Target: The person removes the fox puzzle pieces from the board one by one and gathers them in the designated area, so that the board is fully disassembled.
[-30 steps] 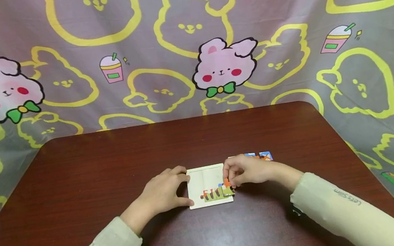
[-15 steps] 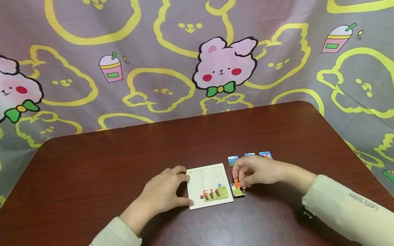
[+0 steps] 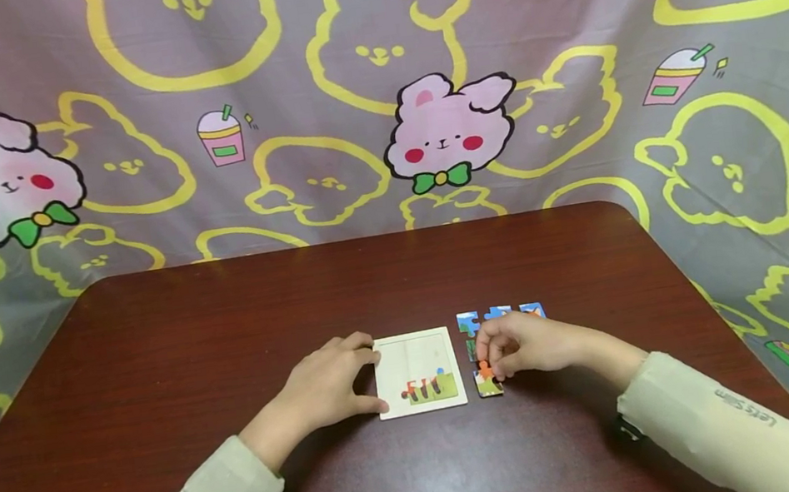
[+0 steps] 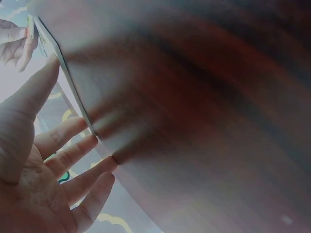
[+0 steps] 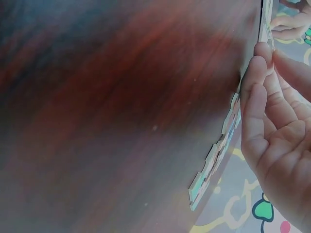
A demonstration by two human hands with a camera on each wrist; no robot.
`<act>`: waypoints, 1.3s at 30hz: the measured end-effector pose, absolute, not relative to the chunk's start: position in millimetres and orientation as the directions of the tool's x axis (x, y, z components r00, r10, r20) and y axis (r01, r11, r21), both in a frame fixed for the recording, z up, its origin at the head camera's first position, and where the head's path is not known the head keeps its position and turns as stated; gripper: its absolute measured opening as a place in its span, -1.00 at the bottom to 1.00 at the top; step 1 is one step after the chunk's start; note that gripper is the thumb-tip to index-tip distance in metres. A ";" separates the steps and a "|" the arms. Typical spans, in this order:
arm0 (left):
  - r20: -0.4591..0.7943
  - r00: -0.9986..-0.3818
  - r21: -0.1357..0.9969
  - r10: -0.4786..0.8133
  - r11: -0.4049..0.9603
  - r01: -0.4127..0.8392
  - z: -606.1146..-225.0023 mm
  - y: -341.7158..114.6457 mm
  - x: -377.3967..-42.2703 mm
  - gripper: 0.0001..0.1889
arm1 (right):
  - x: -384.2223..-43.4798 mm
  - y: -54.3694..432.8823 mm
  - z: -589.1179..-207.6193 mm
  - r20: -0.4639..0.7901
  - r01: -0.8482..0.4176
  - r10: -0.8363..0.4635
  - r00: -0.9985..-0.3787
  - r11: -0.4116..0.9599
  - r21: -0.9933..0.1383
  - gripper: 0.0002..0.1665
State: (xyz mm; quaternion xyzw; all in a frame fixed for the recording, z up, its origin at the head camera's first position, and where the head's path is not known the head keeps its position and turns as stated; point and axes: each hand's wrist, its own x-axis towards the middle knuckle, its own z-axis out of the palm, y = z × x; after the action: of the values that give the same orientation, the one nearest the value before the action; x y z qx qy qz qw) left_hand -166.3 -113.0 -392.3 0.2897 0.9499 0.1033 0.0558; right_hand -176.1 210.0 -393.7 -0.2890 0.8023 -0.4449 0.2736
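A pale wooden puzzle tray [image 3: 413, 353] lies flat on the table, with joined green and orange jigsaw pieces [image 3: 431, 387] in its lower part. At the tray's left side is my left hand [image 3: 326, 382], its thumb and fingertips touching the edge; the left wrist view shows those fingers extended and spread. Just right of the tray, my right hand [image 3: 530, 345] pinches a jigsaw piece [image 3: 488, 382] with orange, green and white on it, between thumb and fingers. Whether that piece touches the table I cannot tell. In the right wrist view the fingers hide most of it.
Several loose jigsaw pieces [image 3: 467, 322] with blue parts lie behind and beside my right hand, some partly covered by it. They sit on a dark red-brown wooden table [image 3: 259, 307]. A grey curtain [image 3: 307, 56] with cartoon rabbits surrounds the table's far sides.
My right hand has moved right with the pinched jigsaw piece, from over the tray's lower right corner to beside the tray. More loose pieces are uncovered. The left hand has stayed in place.
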 end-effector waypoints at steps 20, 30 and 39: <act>-0.048 -0.827 0.233 0.560 0.812 0.536 -391.9 -113.0 -165.6 -0.37 | -170.6 212.5 -386.8 -0.196 -0.276 -0.673 -0.713 0.527 -0.804 -0.81; -0.045 -0.824 0.227 0.564 0.809 0.542 -392.0 -114.3 -165.2 -0.37 | -175.0 206.6 -379.9 -0.150 -0.346 -0.674 -0.723 0.542 -0.765 -0.87; -0.043 -0.820 0.231 0.570 0.805 0.547 -391.9 -113.3 -166.2 -0.37 | -182.3 171.8 -380.1 -0.126 -0.444 -0.710 -0.693 0.558 -0.701 -0.91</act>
State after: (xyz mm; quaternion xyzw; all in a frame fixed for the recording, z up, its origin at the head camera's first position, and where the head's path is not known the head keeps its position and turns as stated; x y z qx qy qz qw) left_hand -166.2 -113.3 -391.9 0.2945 0.9483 0.1044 0.0552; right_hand -182.3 171.8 -380.1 -0.3356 0.8592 -0.3294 0.2018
